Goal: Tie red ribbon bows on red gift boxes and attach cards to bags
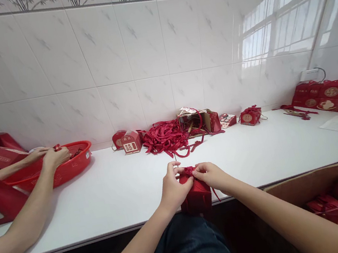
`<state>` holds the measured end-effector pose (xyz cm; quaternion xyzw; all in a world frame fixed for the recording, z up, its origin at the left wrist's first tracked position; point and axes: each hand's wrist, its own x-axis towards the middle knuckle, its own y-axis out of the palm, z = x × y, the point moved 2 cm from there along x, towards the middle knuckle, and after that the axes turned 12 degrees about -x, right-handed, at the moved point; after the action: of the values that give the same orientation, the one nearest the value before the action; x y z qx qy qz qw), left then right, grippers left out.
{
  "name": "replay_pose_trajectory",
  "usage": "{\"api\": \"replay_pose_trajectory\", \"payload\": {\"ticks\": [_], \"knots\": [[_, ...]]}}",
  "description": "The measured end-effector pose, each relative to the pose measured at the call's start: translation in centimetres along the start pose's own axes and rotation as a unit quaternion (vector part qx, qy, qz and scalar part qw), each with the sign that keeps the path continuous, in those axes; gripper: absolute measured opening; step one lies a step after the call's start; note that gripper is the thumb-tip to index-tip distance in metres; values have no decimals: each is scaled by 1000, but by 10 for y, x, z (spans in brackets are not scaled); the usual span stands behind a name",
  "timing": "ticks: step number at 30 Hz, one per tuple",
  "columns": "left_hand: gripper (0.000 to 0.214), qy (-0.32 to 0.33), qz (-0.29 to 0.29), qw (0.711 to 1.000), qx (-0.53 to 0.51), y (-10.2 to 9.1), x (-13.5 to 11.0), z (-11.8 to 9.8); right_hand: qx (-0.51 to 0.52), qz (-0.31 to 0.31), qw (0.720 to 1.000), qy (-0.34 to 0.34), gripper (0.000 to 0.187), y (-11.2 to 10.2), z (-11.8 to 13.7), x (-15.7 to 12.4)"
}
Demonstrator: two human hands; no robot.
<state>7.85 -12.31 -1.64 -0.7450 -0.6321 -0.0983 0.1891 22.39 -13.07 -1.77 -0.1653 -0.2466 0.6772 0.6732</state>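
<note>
A small red gift box [197,197] sits at the front edge of the white table, right before me. On its top is a red ribbon bow [189,170], and a loose ribbon end hangs at the box's right side. My left hand [175,186] is at the left of the bow, its thumb and fingers closed at the ribbon. From the right, my right hand [211,175] pinches the bow between thumb and fingers. What lies under the fingertips is partly hidden.
A heap of red ribbons [166,138] lies against the wall beside an open carton [199,122]. Small boxes [131,142] stand nearby. At left, a co-worker's hands [53,157] work over a red basket [77,162]. A cardboard box [284,189] with finished-looking red boxes stands at right.
</note>
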Motion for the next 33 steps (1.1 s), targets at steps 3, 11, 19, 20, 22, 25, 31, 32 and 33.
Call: {"api": "replay_pose_trajectory", "payload": {"ticks": [3, 11, 19, 20, 22, 25, 31, 32, 33], "knots": [[40, 4, 6, 1000, -17, -1, 0, -1, -58, -33, 997, -30, 24, -2, 1, 0], [37, 4, 14, 1000, -7, -2, 3, 4, -35, -21, 999, -31, 22, 0, -6, 4], [35, -9, 20, 1000, 10, -2, 11, 6, 66, 39, 997, -21, 22, -5, -2, -1], [35, -7, 21, 1000, 5, -2, 12, 6, 78, 43, 996, -23, 24, -5, -1, -2], [34, -3, 19, 1000, -2, -2, 13, 6, 105, 47, 993, -28, 25, -3, -2, -2], [34, 16, 7, 1000, -5, -3, 9, 7, 160, 33, 986, -21, 22, 1, -5, -1], [31, 79, -13, 996, 44, -1, -5, 1, 229, -15, 973, 31, 10, 8, -4, 0], [32, 71, -13, 996, 45, -1, -5, 1, 232, -20, 972, 38, 10, 9, -3, 0], [32, 58, -12, 997, 40, -1, -4, 1, 235, -26, 971, 44, 10, 9, -2, -1]]}}
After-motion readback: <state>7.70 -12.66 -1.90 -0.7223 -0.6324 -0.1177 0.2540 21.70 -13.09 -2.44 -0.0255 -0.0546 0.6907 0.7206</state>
